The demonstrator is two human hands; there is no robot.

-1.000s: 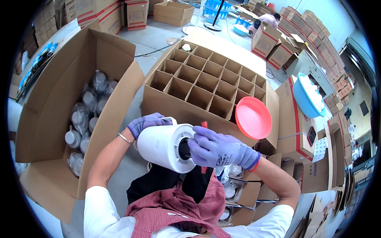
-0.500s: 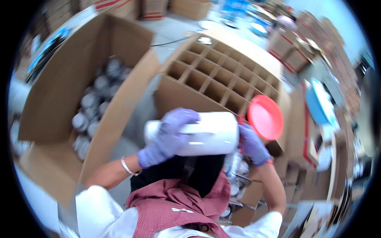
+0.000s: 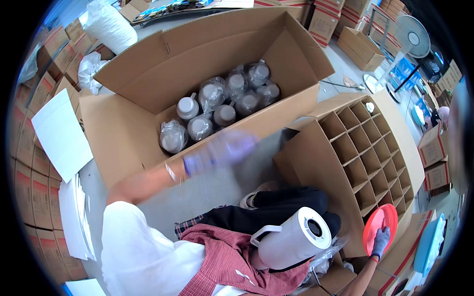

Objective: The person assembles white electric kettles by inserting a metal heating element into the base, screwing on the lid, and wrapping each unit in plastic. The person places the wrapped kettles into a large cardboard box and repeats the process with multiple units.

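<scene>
A white vacuum jug (image 3: 291,241) with a side handle lies tilted on my lap, its round end with a dark opening facing up to the right. Neither hand touches it. My left hand (image 3: 229,149), in a purple glove, is smeared by motion near the close edge of a large carton (image 3: 197,44). Inside that carton stand several jugs (image 3: 212,94), most wrapped in clear plastic. My right hand (image 3: 381,240), also gloved, reaches into a shallow red dish (image 3: 372,232). Its fingers are pressed together there; what they hold, if anything, is hidden.
A carton with cardboard dividers (image 3: 355,170) stands at the right, a small white piece (image 3: 370,107) on its far end. A blue basin (image 3: 430,244) is at far right. Flat white sheets (image 3: 61,133) lie at left. A standing fan (image 3: 412,37) is at the back.
The view has swung left. Both hands have let go of the vacuum jug, which now rests on my lap. My left hand has moved toward the large carton, my right into the red dish.
</scene>
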